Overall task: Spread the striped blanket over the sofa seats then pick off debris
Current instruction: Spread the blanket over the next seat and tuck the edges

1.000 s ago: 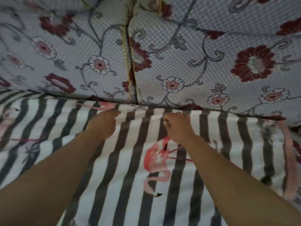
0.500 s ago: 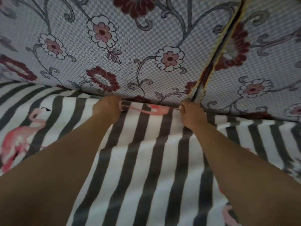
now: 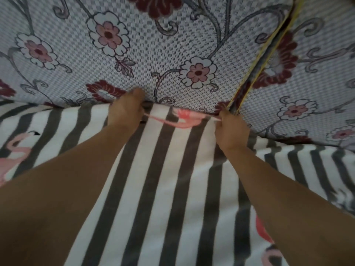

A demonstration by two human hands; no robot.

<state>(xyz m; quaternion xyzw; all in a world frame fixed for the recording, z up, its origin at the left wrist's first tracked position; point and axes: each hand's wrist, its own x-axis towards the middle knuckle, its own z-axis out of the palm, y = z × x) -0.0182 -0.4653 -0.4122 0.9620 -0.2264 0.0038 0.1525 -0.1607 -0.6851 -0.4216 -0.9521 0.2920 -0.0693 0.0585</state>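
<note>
The left hand (image 3: 124, 110) has its fingers curled round the far edge of the striped blanket (image 3: 163, 179), gripping it where the blanket meets the floral back cushion (image 3: 153, 45). The right hand (image 3: 231, 129) pinches the same edge further right, fingers curled, just below the yellow-piped seam (image 3: 269, 52) between two back cushions. The blanket, grey and white stripes with pink flamingos (image 3: 182, 118), lies across the sofa seat from the near edge to the cushions, wrinkled at the right, smoother between the forearms.
</note>
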